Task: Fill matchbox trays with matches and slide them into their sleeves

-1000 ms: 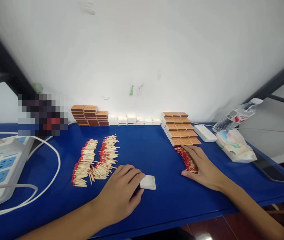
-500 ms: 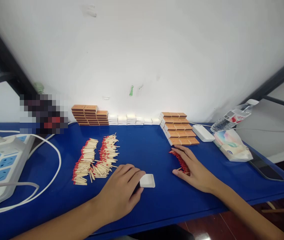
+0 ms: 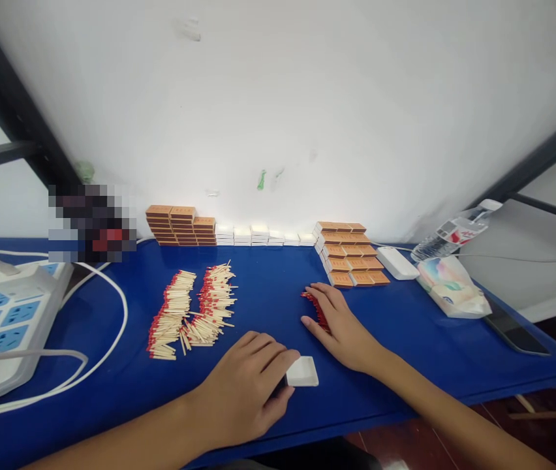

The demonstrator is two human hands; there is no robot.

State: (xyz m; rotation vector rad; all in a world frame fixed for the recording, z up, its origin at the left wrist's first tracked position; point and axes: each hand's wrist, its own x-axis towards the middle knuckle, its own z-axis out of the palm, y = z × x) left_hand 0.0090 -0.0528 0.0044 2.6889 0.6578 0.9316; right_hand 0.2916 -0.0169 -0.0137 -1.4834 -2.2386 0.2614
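My left hand (image 3: 253, 385) is low in the middle, its fingers and thumb closed on one end of a small white matchbox tray (image 3: 303, 371). The visible end of that tray looks bare inside; the rest is covered by my fingers. To the right, my right hand (image 3: 344, 329) curves around a row of matches (image 3: 318, 310), thumb at one end and fingertips at the other. Only their red heads show, facing left; the sticks are hidden under the palm. Two long bands of loose matches (image 3: 175, 313) lie left of my hands.
Along the wall stand orange matchboxes (image 3: 180, 225), low stacks of white trays (image 3: 259, 235) and a stepped stack of orange boxes (image 3: 351, 258). At right are a white device (image 3: 396, 262), bottle (image 3: 454, 232), tissue pack (image 3: 454, 287) and phone (image 3: 517, 329). A power strip (image 3: 8, 320) with cables occupies the left.
My right hand has slid left across the table with the matches, closer to the tray. My left hand and the tray have shifted slightly right and nearer to me.
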